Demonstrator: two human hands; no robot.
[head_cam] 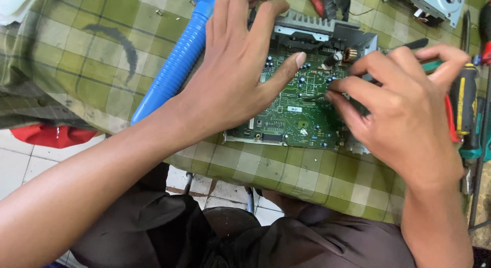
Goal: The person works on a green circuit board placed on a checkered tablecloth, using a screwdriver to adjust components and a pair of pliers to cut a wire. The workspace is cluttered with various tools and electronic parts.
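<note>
A green circuit board sits in a grey metal chassis on a green checked cloth. My left hand lies flat over the board's left half with fingers spread. Its thumb tip touches the board near the small capacitors, and its fingertips reach the chassis's far edge. My right hand is at the board's right side, pinching a thin dark tool. The tool's tip rests on the board's middle. A black shaft and a bit of green handle stick out behind the fingers.
A blue ribbed tube lies left of the board, partly under my left hand. Screwdrivers with black-yellow and red handles lie at the right edge. A metal part is at top right. The table edge runs above my lap.
</note>
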